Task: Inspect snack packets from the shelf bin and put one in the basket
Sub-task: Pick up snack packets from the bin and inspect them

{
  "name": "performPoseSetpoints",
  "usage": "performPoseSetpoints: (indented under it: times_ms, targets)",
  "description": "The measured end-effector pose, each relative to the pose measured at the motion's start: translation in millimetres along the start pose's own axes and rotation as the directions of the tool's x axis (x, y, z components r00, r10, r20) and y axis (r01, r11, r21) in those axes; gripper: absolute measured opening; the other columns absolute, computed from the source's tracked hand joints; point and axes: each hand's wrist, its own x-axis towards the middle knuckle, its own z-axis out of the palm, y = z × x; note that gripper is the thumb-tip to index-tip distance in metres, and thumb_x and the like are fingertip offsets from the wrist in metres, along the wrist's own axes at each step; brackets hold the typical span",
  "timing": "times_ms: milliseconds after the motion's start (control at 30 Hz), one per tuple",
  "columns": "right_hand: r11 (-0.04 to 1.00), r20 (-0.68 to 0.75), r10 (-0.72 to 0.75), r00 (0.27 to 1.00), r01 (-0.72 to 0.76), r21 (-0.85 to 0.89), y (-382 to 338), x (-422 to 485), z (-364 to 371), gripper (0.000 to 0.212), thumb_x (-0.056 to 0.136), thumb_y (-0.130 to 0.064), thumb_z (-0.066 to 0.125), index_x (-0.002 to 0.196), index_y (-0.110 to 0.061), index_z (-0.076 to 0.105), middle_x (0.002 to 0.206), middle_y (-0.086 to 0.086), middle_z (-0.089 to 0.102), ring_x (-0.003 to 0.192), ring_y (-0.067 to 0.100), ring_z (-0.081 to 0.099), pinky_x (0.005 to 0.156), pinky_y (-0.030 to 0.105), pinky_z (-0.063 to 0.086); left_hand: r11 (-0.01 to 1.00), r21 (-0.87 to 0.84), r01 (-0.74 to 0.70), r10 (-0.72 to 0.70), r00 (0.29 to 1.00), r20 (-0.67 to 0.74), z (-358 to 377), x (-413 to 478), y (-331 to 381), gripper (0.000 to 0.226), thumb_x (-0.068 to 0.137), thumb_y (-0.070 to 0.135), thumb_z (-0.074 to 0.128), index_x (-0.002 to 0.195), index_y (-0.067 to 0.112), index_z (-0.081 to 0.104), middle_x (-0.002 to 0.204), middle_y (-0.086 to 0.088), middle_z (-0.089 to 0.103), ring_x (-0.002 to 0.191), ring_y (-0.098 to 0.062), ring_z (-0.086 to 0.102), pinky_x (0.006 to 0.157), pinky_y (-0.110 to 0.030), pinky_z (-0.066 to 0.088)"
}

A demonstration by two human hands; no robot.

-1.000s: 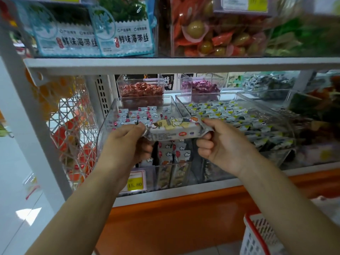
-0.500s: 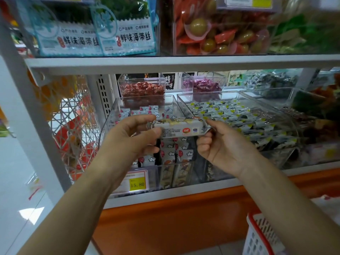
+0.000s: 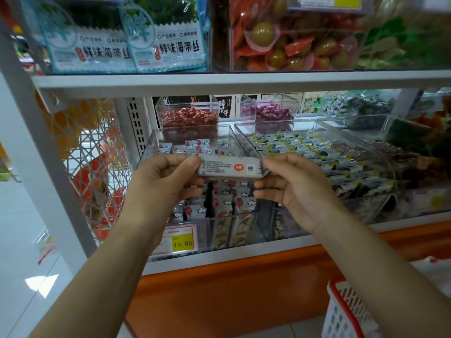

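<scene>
A long grey snack packet (image 3: 228, 167) is held level in front of the shelf, its printed back with a red logo turned toward me. My left hand (image 3: 162, 185) pinches its left end and my right hand (image 3: 291, 189) pinches its right end. Right behind it stands the clear shelf bin (image 3: 156, 145), filled with several similar grey packets with red marks. The white basket with a red rim (image 3: 341, 311) sits low at the bottom right, partly cut off by the frame edge and my right forearm.
A second clear bin (image 3: 317, 147) of yellow-marked packets stands to the right. Small tubs of red (image 3: 189, 117) and purple (image 3: 267, 112) sweets sit behind. A yellow price tag (image 3: 181, 242) reads 15.80. A shelf board (image 3: 219, 80) runs overhead; a white wire rack (image 3: 95, 167) hangs left.
The packet has been rolled over in both hands: its illustrated front faced me before, now its printed back does. Both hands stayed at the packet's ends.
</scene>
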Motion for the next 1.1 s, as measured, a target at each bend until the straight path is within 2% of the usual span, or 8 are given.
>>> performPoseSetpoints:
  times_ms: [133,233,333,433,600,700,900,1100]
  targets:
    - [0.998,-0.054,0.056,0.997,-0.054,0.040,-2,0,-2,0.034,0.085,-0.010,0.061,0.052,-0.019,0.066,0.072,0.011,0.067,0.053,0.017,0.063,0.045,0.025,0.053,1.000,-0.006,-0.024,0.024,0.999,0.046,1,-1,1,0.020,0.070,0.027,0.062,0.081,0.012,0.066,0.077,-0.003,0.074,0.070,-0.012,0.069,0.058,-0.016,0.053]
    - [0.994,-0.058,0.080,0.995,-0.075,0.083,-2,2,-3,0.028,0.084,-0.012,0.062,0.057,-0.016,0.069,0.072,0.010,0.066,0.051,0.014,0.061,0.046,0.024,0.052,0.999,-0.028,-0.022,0.023,0.999,0.023,2,-2,1,0.017,0.073,0.029,0.062,0.077,0.012,0.065,0.078,-0.004,0.073,0.070,-0.014,0.070,0.058,-0.018,0.053]
    - [0.988,-0.029,0.088,0.996,-0.083,0.132,-2,2,-3,0.010,0.073,-0.015,0.064,0.066,-0.009,0.068,0.073,0.010,0.064,0.052,0.012,0.060,0.049,0.023,0.053,0.999,-0.053,-0.008,0.007,1.000,-0.007,2,-2,1,0.014,0.083,0.023,0.061,0.072,0.014,0.063,0.079,-0.005,0.073,0.069,-0.014,0.069,0.055,-0.018,0.053]
    - [0.979,0.004,0.106,0.994,-0.105,0.174,-2,2,-4,0.013,0.068,-0.014,0.064,0.074,-0.003,0.061,0.070,0.011,0.064,0.055,0.014,0.061,0.050,0.022,0.053,0.995,-0.098,0.025,-0.030,0.999,-0.045,0,-1,0,0.021,0.087,0.019,0.060,0.066,0.018,0.062,0.081,-0.005,0.073,0.066,-0.013,0.069,0.049,-0.018,0.051]
    - [0.971,0.023,0.131,0.991,-0.133,0.199,-2,3,-4,0.007,0.065,-0.011,0.065,0.065,-0.005,0.067,0.071,0.010,0.067,0.059,0.013,0.063,0.051,0.020,0.052,0.980,-0.172,0.100,-0.112,0.992,-0.062,-1,0,-1,0.029,0.089,0.017,0.058,0.061,0.022,0.060,0.078,-0.004,0.071,0.064,-0.011,0.068,0.046,-0.018,0.050]
    - [0.976,0.036,0.110,0.993,-0.115,0.186,-1,5,-6,0.009,0.066,-0.012,0.065,0.060,-0.008,0.071,0.072,0.008,0.070,0.062,0.012,0.065,0.052,0.018,0.052,0.963,-0.227,0.145,-0.162,0.985,-0.056,-1,1,-1,0.022,0.090,0.015,0.056,0.069,0.020,0.060,0.073,-0.001,0.068,0.062,-0.009,0.067,0.046,-0.017,0.049]
    - [0.993,0.075,0.012,0.997,-0.021,0.120,-2,7,-9,0.009,0.064,-0.009,0.066,0.065,-0.008,0.075,0.074,0.007,0.073,0.065,0.013,0.068,0.056,0.017,0.054,0.942,-0.264,0.205,-0.224,0.974,-0.042,-2,3,-3,0.015,0.093,0.011,0.049,0.081,0.016,0.056,0.077,-0.002,0.069,0.061,-0.008,0.067,0.047,-0.017,0.049]
    - [0.995,0.123,-0.096,0.988,0.099,-0.013,-4,6,-14,0.023,0.064,-0.001,0.065,0.085,-0.009,0.070,0.077,0.001,0.073,0.068,0.011,0.067,0.063,0.019,0.054,0.925,-0.293,0.242,-0.248,0.969,0.017,-4,6,0,0.011,0.091,0.014,0.053,0.094,0.012,0.064,0.102,-0.013,0.063,0.069,-0.017,0.069,0.054,-0.021,0.054]
